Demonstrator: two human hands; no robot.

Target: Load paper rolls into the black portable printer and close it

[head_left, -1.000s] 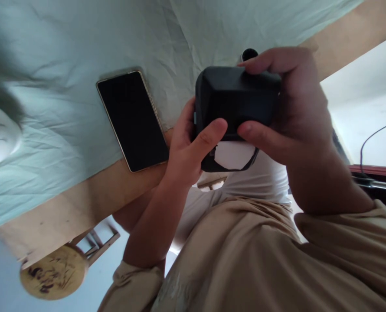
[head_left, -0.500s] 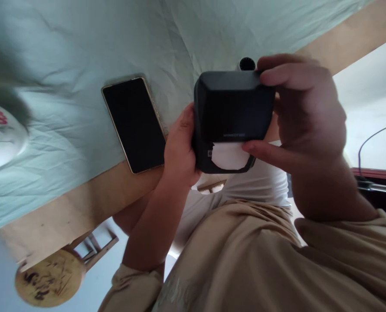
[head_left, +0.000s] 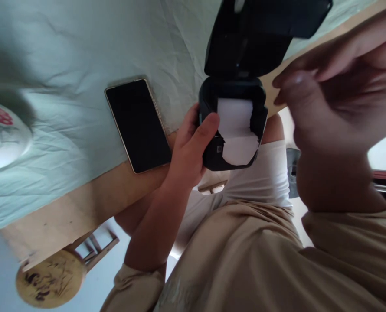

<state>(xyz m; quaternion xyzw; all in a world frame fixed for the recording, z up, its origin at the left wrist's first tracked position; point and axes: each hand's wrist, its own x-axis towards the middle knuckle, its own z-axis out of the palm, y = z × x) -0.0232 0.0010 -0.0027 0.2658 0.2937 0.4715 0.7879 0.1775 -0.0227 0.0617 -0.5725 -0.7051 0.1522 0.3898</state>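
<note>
My left hand (head_left: 188, 151) grips a small black printer (head_left: 212, 161) from its left side, thumb resting on the rim. The printer's lid (head_left: 261, 39) stands swung up and open. Inside sits a white paper roll (head_left: 235, 130) whose torn end hangs over the front edge. My right hand (head_left: 336, 104) is blurred and close to the camera, just right of the lid, with curled fingers apart and nothing visible in them.
A dark-screened phone (head_left: 137, 123) lies on a pale green cloth (head_left: 82, 43) covering a wooden table (head_left: 82, 203). A white dish with a red pattern (head_left: 1, 138) sits at the far left. A round wooden stool (head_left: 50, 279) stands below the table edge.
The printer's lid, closed before, has swung up and open, exposing the paper roll. My right hand left the printer and moved up to the right. My left thumb came onto the rim.
</note>
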